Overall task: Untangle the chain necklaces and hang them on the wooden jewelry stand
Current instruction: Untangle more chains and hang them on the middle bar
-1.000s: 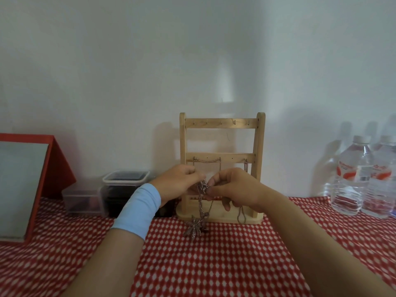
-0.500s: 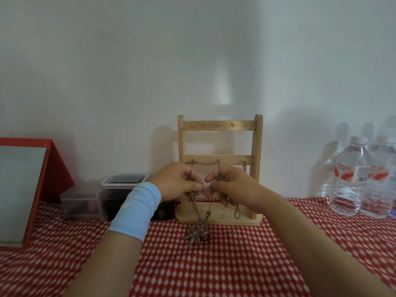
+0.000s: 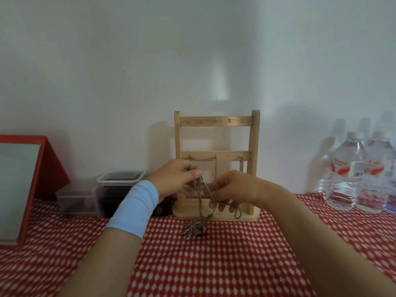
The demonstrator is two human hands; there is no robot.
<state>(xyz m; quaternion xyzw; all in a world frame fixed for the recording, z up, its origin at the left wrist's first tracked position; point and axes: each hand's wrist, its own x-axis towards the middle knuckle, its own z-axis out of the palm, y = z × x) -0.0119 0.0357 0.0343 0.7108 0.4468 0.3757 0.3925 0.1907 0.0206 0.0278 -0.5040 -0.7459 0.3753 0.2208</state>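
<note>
A wooden jewelry stand [image 3: 216, 121] with two hook bars stands against the wall. One chain [image 3: 202, 159] drapes across its lower bar, and another [image 3: 241, 165] hangs at the bar's right end. In front of the stand, my left hand [image 3: 175, 180] pinches the top of a tangled silver chain necklace [image 3: 201, 197]. My right hand [image 3: 233, 189] grips the same chain lower and to the right, stretching a strand between the hands. Its leaf-shaped pendant [image 3: 192, 229] rests on the red checked tablecloth.
Clear plastic containers [image 3: 120, 179] sit left of the stand. A red-framed mirror [image 3: 19, 187] leans at the far left. Water bottles [image 3: 351, 174] stand at the right. The red checked cloth [image 3: 214, 264] covers the table.
My right hand has moved down and right, pulling a chain strand away from my left hand. The pendant has stayed on the cloth.
</note>
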